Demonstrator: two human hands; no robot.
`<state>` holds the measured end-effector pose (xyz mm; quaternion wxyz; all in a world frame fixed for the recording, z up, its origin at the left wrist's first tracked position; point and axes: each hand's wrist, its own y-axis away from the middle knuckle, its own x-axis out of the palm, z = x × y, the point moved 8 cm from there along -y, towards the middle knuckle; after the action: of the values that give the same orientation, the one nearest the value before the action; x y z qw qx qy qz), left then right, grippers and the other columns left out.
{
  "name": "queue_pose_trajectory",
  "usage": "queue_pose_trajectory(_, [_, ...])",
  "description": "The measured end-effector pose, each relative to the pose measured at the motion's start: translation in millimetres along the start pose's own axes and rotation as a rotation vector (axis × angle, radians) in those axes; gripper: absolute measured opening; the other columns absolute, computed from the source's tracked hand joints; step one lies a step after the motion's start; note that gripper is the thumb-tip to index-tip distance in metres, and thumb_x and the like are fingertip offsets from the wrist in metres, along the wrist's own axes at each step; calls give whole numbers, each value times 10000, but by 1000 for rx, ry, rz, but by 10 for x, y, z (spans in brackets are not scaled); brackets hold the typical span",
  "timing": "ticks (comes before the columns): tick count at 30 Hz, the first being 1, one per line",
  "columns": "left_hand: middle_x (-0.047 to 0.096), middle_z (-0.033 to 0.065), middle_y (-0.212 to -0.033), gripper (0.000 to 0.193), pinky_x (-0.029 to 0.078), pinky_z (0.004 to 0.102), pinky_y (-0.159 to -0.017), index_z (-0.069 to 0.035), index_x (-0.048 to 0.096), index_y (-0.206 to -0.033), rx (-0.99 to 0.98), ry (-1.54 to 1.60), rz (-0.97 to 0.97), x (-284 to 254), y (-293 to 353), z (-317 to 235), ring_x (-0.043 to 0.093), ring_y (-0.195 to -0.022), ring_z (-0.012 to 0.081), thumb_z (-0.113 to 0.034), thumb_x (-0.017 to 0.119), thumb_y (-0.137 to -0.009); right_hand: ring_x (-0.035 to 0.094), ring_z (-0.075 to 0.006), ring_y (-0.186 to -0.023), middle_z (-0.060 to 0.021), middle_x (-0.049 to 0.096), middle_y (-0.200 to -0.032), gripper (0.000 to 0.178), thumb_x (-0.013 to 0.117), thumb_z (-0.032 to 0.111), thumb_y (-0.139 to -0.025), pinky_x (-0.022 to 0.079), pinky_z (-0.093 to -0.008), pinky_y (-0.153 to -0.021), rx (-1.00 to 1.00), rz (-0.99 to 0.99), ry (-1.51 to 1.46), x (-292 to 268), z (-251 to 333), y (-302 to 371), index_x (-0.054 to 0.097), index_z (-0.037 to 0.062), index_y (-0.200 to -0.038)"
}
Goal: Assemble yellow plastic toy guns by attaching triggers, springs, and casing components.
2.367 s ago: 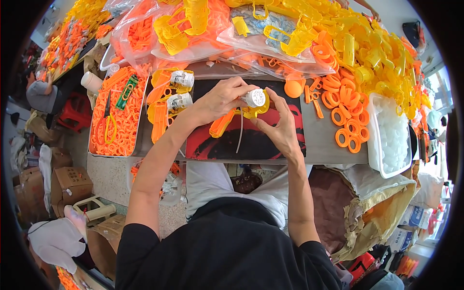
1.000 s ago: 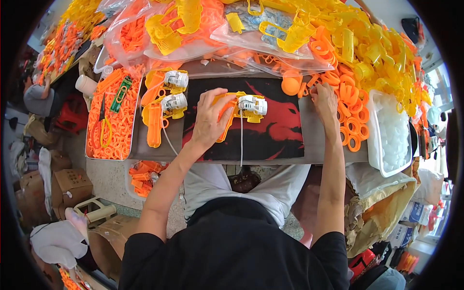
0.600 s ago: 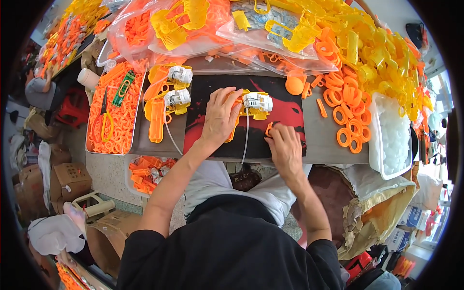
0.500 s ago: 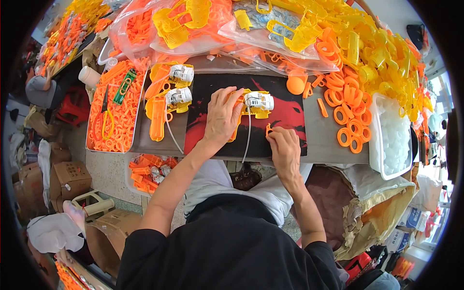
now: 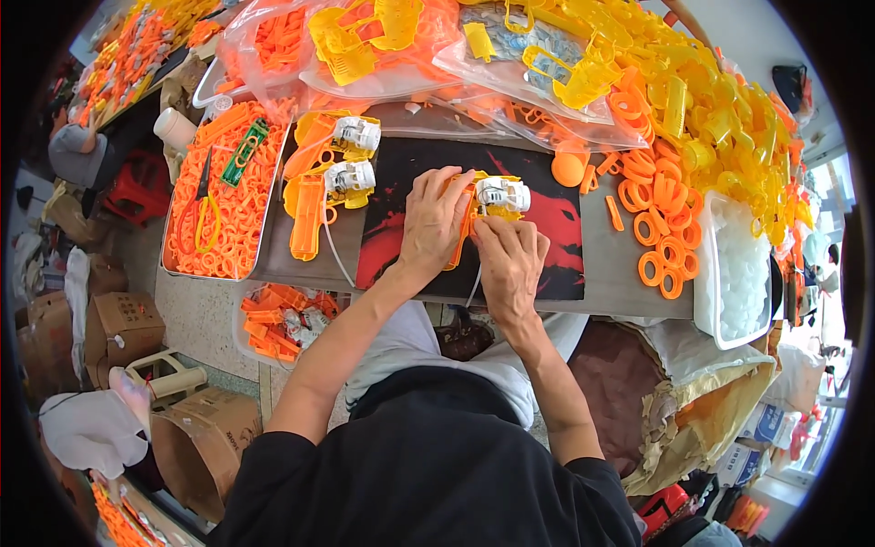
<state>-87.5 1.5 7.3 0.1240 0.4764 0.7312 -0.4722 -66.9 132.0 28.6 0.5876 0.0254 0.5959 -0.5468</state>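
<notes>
Heaps of orange and yellow plastic parts crowded the surface (image 5: 620, 273) in the head view, where a yellow-and-white toy (image 5: 492, 196) lay on a black-and-red mat (image 5: 556, 246). The left hand (image 5: 433, 223) pressed flat on its orange side while the right hand (image 5: 510, 260) pinched at its lower edge, apparently mid-assembly; seating that piece would need steady fingertip pressure.

Bags and boxes around the bench

Clear plastic bags (image 5: 437, 55) of yellow and orange parts lie along the table's far edge; brown cardboard boxes (image 5: 114, 324) stand on the floor at left, another open one (image 5: 205, 442) nearer.
</notes>
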Motion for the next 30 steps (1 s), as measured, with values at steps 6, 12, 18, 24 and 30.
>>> queue_pose_trajectory(6, [559, 119, -1293, 364, 420, 454, -1022, -57, 615, -1335, -1, 40, 25, 35, 0, 37, 498, -1213, 327, -204, 591, -1002, 566, -231, -1080, 3, 660, -1167, 362, 700, 70, -789, 412, -413, -923, -105, 94, 3, 28, -80, -47, 711, 102, -1149])
queue_pose_trajectory(12, [556, 123, -1226, 453, 419, 453, -1019, -70, 604, -1309, -16, 105, 21, 13, -28, 36, 491, -1168, 341, -188, 725, -889, 576, -245, -1083, -21, 651, -1196, 390, 660, 45, -797, 410, -427, -961, -255, 211, 92, 26, 6, -96, 706, 76, -1183])
queue_pose_trajectory(18, [560, 105, -1159, 448, 433, 451, -970, -92, 611, -1214, -109, 186, 58, 54, -105, 126, 515, -1095, 333, -154, 790, -808, 585, -207, -1020, -62, 629, -1239, 409, 620, 77, -817, 396, -416, -964, -46, 71, 229, 152, 203, 171, 696, -7, -1210])
queue_pose_trajectory(24, [599, 93, -1129, 447, 419, 427, -1041, -71, 610, -1141, -152, 249, 293, 126, -276, 345, 544, -1122, 314, -215, 838, -784, 566, -202, -1077, -9, 621, -1251, 457, 652, 77, -801, 397, -448, -978, -394, 239, 114, 54, -76, -18, 642, 63, -1258])
queue_pose_trajectory(30, [598, 90, -1123, 435, 409, 423, -1024, -77, 614, -1122, -153, 329, 284, 169, -265, 324, 543, -1127, 298, -222, 843, -782, 568, -223, -1036, -53, 609, -1258, 427, 639, 74, -805, 402, -439, -979, -255, 192, 187, 215, 70, 186, 654, 21, -1228])
